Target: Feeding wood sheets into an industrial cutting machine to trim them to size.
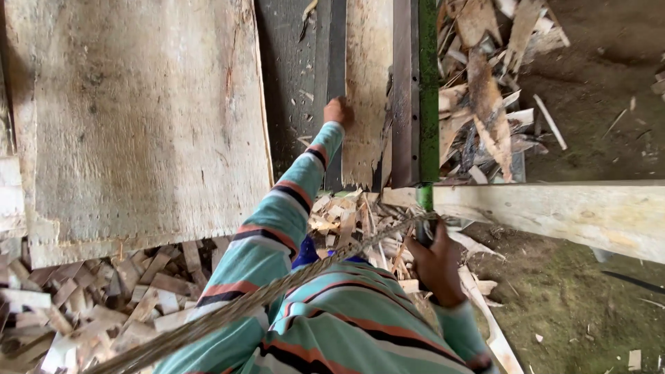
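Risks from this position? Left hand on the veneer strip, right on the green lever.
1. The left hand presses the veneer strip right beside the metal blade bar; a slip could bring fingers under it.
2. The right hand grips the green lever; if it is pulled early, the left hand may not be clear.
3. The frayed rope across the body and the loose wood offcuts underfoot could snag or trip.
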